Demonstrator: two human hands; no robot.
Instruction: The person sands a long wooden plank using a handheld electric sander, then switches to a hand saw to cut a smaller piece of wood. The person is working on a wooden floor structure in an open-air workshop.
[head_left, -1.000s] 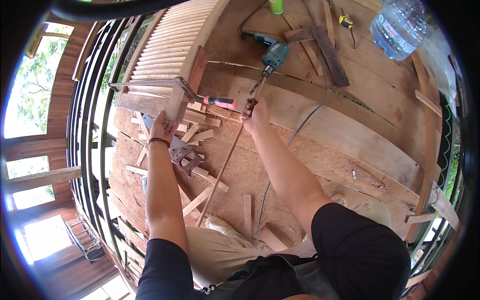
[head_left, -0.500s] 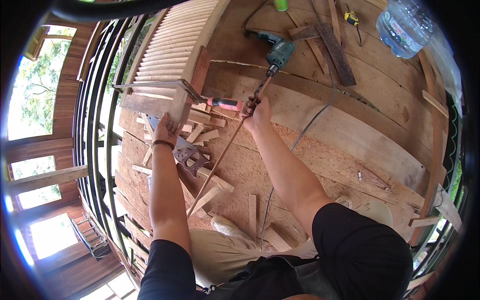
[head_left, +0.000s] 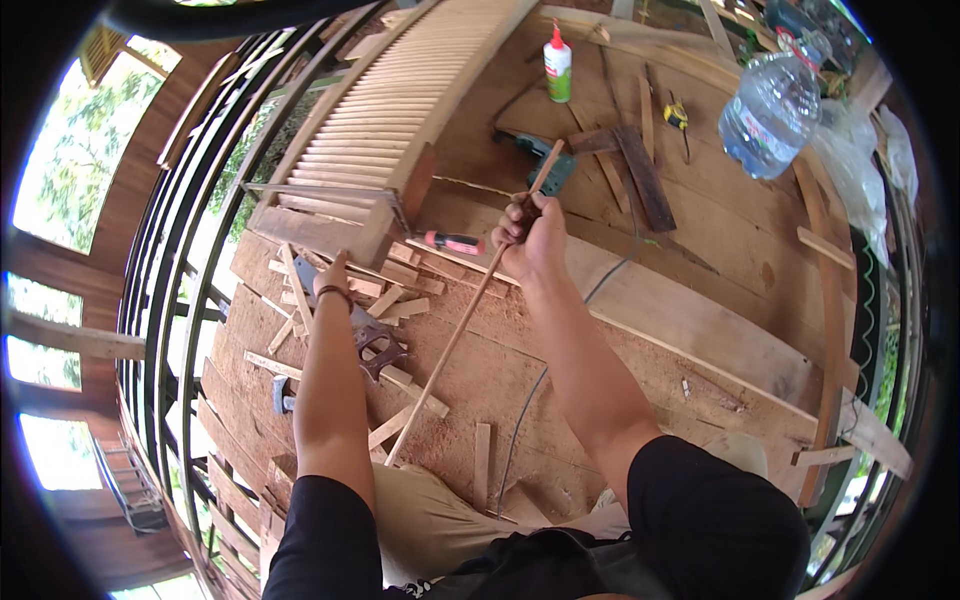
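Observation:
My right hand (head_left: 535,238) is closed around a long thin wooden stick (head_left: 455,343), which slants from near my lap up past the hand. Behind the stick's upper end lies a green power drill (head_left: 560,178), partly hidden. With its fingers at the near end of a slatted wooden panel (head_left: 375,130), my left hand (head_left: 333,277) holds the frame's lower edge; some of those fingers are hidden. A bar clamp (head_left: 455,243) with a red and black handle sits across that end of the panel. Beside my left wrist lies a handsaw (head_left: 378,350) with a brown handle.
Wood offcuts (head_left: 405,300) and sawdust litter the plank floor. A wide board (head_left: 700,345) runs across the right, with a cable (head_left: 540,385) crossing it. Farther off stand a glue bottle (head_left: 557,72) and a large water bottle (head_left: 770,115), near a yellow tape measure (head_left: 677,115).
My right hand has risen slightly with the stick, whose upper end now overlaps the drill. The left hand stays at the panel's end. The view has shifted, showing the whole glue bottle.

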